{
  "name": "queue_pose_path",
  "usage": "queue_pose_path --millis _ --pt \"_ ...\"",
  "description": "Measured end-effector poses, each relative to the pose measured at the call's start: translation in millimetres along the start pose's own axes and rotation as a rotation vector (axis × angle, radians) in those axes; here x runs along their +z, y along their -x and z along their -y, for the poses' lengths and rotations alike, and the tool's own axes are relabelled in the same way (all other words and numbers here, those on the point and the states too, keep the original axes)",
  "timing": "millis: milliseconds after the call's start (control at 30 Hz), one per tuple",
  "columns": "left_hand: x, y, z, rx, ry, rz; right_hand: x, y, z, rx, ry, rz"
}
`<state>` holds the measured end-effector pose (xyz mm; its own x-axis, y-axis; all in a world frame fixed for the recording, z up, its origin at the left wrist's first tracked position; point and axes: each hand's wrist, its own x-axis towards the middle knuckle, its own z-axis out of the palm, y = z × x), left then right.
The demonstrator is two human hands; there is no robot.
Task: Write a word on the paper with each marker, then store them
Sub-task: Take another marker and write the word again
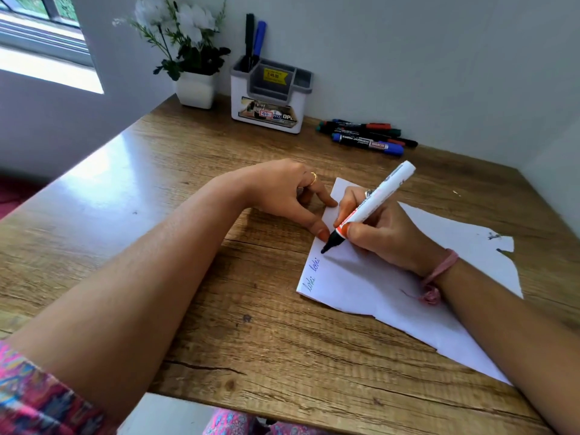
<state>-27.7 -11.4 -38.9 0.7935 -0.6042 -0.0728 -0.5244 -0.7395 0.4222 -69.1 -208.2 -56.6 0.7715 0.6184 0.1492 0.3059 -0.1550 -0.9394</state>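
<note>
A torn white paper lies on the wooden desk, with two small handwritten words near its left edge. My right hand grips a white marker with a black tip, and the tip touches the paper just above the words. My left hand rests with its fingertips on the paper's left edge; whether it holds a cap is hidden. Several capped markers lie in a pile at the back of the desk. A white and grey organizer holds a black marker and a blue marker upright.
A white pot with white flowers stands left of the organizer against the wall. The desk ends at a wall behind and on the right. A window is at the far left.
</note>
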Motion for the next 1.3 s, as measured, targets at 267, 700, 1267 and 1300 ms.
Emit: queue_pose_path --millis 267,700,1267,1300 --pt "-1.6 0.9 -2.9 -0.01 0.01 0.016 0.8 -0.5 0.8 0.01 0.051 -0.002" --pt "-2.0 1.3 -3.0 -0.003 0.01 0.01 -0.2 -0.9 2.0 0.008 0.053 -0.007" --pt "-0.4 -0.3 0.3 0.001 0.012 0.006 1.9 -1.8 3.0 -0.01 0.075 -0.06" --pt "0.0 -0.7 1.2 0.008 0.006 0.002 2.2 -2.5 2.8 -0.011 0.075 -0.073"
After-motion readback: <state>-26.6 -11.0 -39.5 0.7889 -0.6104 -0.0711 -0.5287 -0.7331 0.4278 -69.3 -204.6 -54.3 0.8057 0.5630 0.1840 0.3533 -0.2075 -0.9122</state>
